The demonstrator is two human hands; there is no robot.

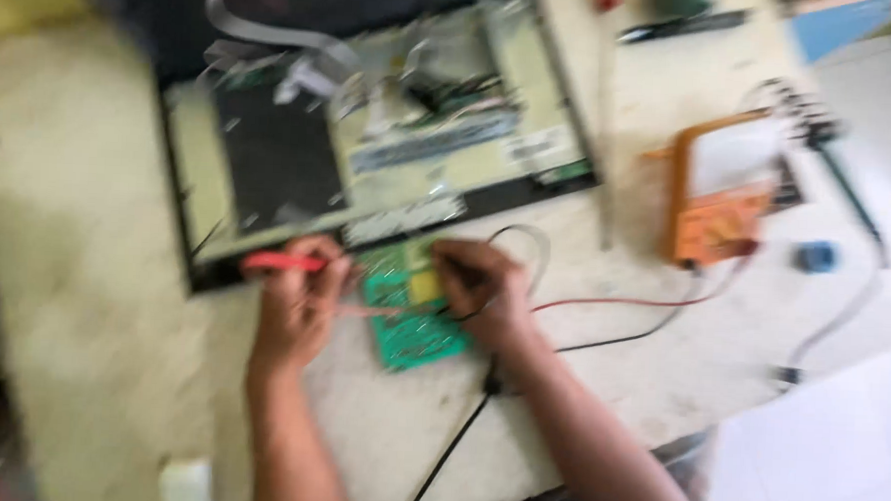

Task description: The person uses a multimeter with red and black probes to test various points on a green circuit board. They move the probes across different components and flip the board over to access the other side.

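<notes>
the left hand (298, 309) has its fingers clamped on a red probe (283, 262); the right hand (484, 287) fingers close on a black probe, blurred, over a green board (412, 324) lying on the bench (641, 359) between both hands. an orange meter (718, 192) sits well apart.

Opened flat-panel chassis (370, 137) lies face-down on the workbench (661, 370), grey ribbon cable (265, 32) curling over its far edge. Right of the chassis: 1 small blue object (817, 257). Beyond its right corner: 1 dark hand tool (681, 25). Image blurred.
</notes>
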